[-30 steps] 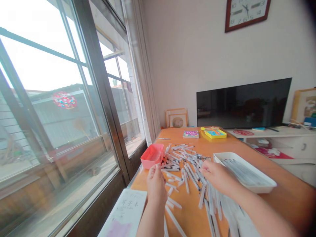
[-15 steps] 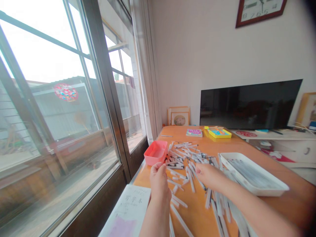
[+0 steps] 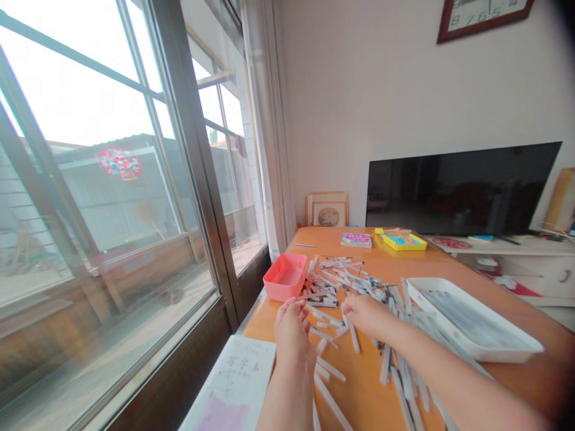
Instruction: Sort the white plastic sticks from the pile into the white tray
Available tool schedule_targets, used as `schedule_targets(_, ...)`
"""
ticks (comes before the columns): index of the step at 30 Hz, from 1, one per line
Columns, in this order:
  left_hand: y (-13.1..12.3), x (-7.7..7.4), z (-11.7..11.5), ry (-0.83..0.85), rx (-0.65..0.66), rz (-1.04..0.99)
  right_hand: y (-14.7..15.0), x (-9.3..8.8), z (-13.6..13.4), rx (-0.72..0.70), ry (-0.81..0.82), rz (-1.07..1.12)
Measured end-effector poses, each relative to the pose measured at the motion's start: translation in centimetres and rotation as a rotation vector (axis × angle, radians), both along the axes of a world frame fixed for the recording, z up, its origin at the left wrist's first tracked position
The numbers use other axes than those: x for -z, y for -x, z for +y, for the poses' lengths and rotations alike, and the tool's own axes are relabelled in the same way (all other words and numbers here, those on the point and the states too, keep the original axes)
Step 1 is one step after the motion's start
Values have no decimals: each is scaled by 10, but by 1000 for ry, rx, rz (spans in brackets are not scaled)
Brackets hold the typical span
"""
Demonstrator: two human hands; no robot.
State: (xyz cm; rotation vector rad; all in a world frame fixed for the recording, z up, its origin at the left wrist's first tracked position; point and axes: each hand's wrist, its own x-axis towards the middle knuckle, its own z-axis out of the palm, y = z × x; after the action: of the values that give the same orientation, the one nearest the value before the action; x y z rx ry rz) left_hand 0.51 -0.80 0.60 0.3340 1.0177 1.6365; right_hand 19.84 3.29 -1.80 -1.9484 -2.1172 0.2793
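My left hand (image 3: 291,326) is just in front of a pink plastic basket (image 3: 287,278), its fingers curled together. Whatever they may hold is too small to make out. To its right, my right hand (image 3: 367,315) has thumb and fingers pinched low over a pile of pen parts (image 3: 345,275). Something small and pale may be between its fingertips, but I cannot tell what. A whitish pen barrel (image 3: 354,336) lies just below those fingertips. Several more clear barrels (image 3: 332,404) and dark-tipped pieces are scattered around both wrists.
A white tray (image 3: 476,347) with a layer of slender greyish sticks stands at the right. A notebook (image 3: 238,371) with handwriting lies at the near left. Farther back are a small colourful box (image 3: 356,240) and a yellow tray (image 3: 406,243). Glass doors (image 3: 135,239) border the left side.
My right hand has shifted left, closer to my left hand. My left hand's fingers have loosened a little near the basket. The view has turned slightly.
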Motion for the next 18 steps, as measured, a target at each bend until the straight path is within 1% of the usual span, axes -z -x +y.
schedule_targets(3,0,-2,0,24,-19,-3,12,-3,1,-27,3,-4)
schedule_targets(11,3,-2,2,42,-58,-9,47,-4,9,-16,24,-82)
schedule_targets(14,5,-2,4,63,-77,-11,52,-5,14,-21,44,-110)
schedule_targets(18,6,-3,5,65,-85,-19,50,-11,17,-21,79,-141)
